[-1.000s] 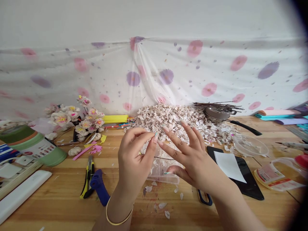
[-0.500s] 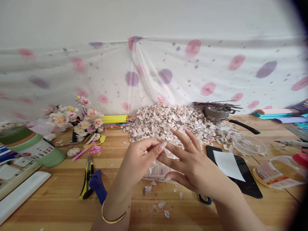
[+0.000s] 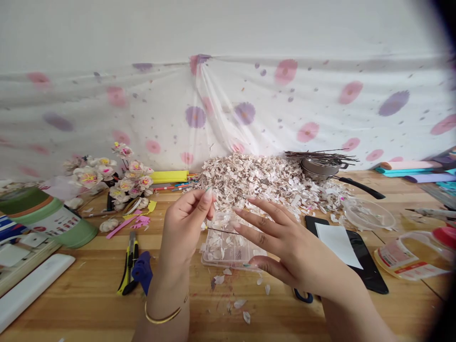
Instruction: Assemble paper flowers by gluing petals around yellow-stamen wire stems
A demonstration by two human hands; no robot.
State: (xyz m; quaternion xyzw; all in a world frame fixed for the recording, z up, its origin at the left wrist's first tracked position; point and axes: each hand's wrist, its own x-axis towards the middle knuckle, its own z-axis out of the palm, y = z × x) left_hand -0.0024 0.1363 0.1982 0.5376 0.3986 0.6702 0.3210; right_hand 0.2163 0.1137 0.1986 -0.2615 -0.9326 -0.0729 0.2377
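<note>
Left hand (image 3: 183, 228): narrow pinch on a thin dark wire (image 3: 223, 230) | right hand (image 3: 281, 242): open, fingers spread, just beside the wire, above a clear compartment tray (image 3: 228, 267) of pale petals (image 3: 217, 242) | risk: a loosened pinch could drop the wire; a knock could scatter petals

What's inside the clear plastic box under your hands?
The clear plastic box holds pale petal pieces; the part under the right hand is hidden.

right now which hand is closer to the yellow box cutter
Left. The left hand is to the right of the yellow box cutter, apart from it; the right hand is farther off, beyond the clear plastic tray.
</note>
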